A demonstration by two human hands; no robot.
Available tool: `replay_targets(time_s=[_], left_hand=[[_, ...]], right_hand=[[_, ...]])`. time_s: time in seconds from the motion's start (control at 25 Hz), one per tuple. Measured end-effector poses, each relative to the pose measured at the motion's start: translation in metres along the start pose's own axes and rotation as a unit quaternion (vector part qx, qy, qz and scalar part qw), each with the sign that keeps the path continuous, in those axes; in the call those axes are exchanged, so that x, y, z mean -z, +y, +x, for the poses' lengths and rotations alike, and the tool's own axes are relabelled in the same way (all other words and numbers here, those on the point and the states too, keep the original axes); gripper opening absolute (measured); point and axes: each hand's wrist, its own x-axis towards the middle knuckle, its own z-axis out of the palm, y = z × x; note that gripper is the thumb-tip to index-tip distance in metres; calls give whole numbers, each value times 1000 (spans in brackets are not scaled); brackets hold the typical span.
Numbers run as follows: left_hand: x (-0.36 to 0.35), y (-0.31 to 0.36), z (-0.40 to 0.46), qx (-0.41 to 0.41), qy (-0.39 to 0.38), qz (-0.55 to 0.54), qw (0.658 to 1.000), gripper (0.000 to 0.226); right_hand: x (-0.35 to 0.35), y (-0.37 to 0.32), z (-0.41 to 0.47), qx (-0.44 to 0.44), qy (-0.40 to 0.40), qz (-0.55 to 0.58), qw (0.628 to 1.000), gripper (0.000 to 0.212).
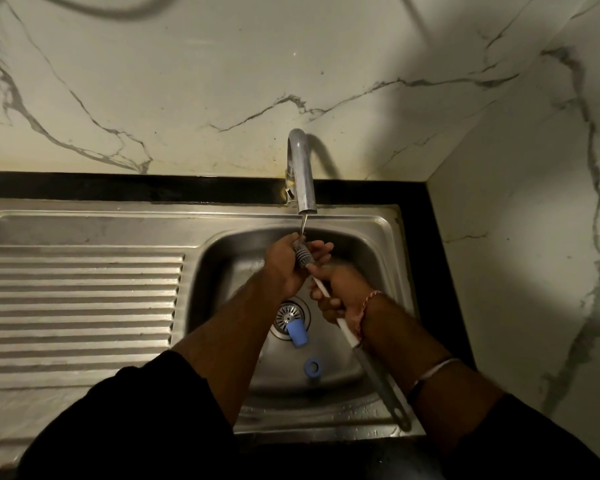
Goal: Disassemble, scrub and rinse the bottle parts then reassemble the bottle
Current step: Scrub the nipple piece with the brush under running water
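Observation:
A long bottle brush [371, 372] with a grey bristled head and a white and grey handle stretches across the sink basin [371, 251]. My right hand [340, 292] grips its handle. My left hand [284, 268] wraps around the bristled head under a thin stream of water from the tap [302, 174]. Two blue bottle parts lie in the basin: a cap-like piece [297, 334] beside the drain strainer [286, 315] and a small ring-shaped piece [312, 368] nearer to me. The bottle body is not in view.
A ribbed steel draining board [80, 299] lies to the left of the basin. A black counter edge [118, 187] runs behind it, below a marble wall. Another marble wall closes off the right side.

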Motion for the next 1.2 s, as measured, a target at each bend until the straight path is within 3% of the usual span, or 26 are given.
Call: replay_targets(time_s=[0.04, 0.08, 0.12, 0.16, 0.2, 0.28, 0.32, 0.36, 0.4, 0.44, 0.48, 0.52, 0.56, 0.6, 0.64, 0.68, 0.76, 0.8, 0.84, 0.88, 0.92, 0.96, 1.04, 1.08, 1.12, 1.2], left_hand=[[0, 0, -1, 6, 0, -2, 1000, 26], [-2, 0, -3, 8, 7, -4, 1000, 25], [-3, -1, -3, 5, 21, -2, 1000, 25], [-3, -2, -3, 1, 33, 6, 999, 25], [-4, -2, -4, -1, 44, 21, 999, 24], [-4, -2, -6, -7, 58, 38, 998, 24], [-4, -1, -7, -14, 59, 39, 997, 24], [-3, -1, -7, -18, 58, 41, 997, 24], [-2, 1, -6, -18, 53, 39, 998, 25], [-1, 3, -5, -16, 45, 36, 998, 26], [0, 4, -5, -11, 34, 29, 999, 27], [1, 4, -4, -4, 27, 26, 999, 27], [2, 3, -4, 2, 22, 17, 1000, 27], [2, 1, -5, 4, 28, 14, 999, 27], [2, -1, -6, 2, 40, 14, 999, 26], [1, -2, -6, -2, 60, 28, 998, 24], [1, -1, -6, -9, 94, 49, 994, 20], [0, 0, -5, -9, 101, 46, 994, 19], [-1, 1, -6, -9, 102, 45, 994, 18], [-2, 1, -7, -11, 98, 47, 994, 18], [-3, 1, -8, -14, 88, 48, 995, 20], [-5, 1, -9, -17, 71, 37, 997, 22], [-8, 2, -9, -20, 33, -2, 999, 27], [-9, 3, -9, -20, 16, -18, 1000, 27], [-9, 4, -9, -18, 7, -27, 999, 26], [-11, 4, -9, -18, 11, -26, 999, 26]], right_hand=[[-3, 2, 0, -6, -8, 13, 1000, 37], [-5, 8, 1, 30, 21, -61, 997, 36], [-7, 14, 1, 95, 84, -200, 972, 31], [-5, 21, 4, 173, 162, -355, 904, 22], [-2, 26, 4, 237, 236, -487, 807, 16], [4, 26, 4, 311, 319, -629, 637, 12], [9, 22, 6, 333, 327, -659, 590, 14], [10, 18, 7, 344, 319, -671, 574, 18], [9, 12, 7, 335, 298, -657, 607, 22], [8, 4, 8, 295, 250, -589, 710, 26], [7, -4, 7, 215, 178, -446, 850, 30], [7, -12, 2, 108, 90, -266, 954, 34], [6, -15, -3, 33, 30, -146, 988, 36], [6, -13, -2, 13, 3, -124, 992, 37], [6, -9, 0, 47, 22, -192, 980, 36], [5, 0, 2, 115, 73, -326, 936, 31], [8, 17, 12, 254, 227, -592, 730, 20], [9, 23, 13, 306, 271, -647, 643, 17], [9, 25, 12, 349, 294, -664, 592, 16], [10, 24, 10, 364, 300, -664, 581, 18], [9, 18, 6, 352, 294, -639, 617, 22], [9, 10, 4, 314, 271, -583, 699, 26], [6, -4, -4, 157, 151, -293, 931, 34], [4, -11, -11, 70, 80, -145, 984, 38], [3, -14, -14, 28, 40, -76, 996, 41], [2, -8, -15, 84, 66, -189, 976, 41]])
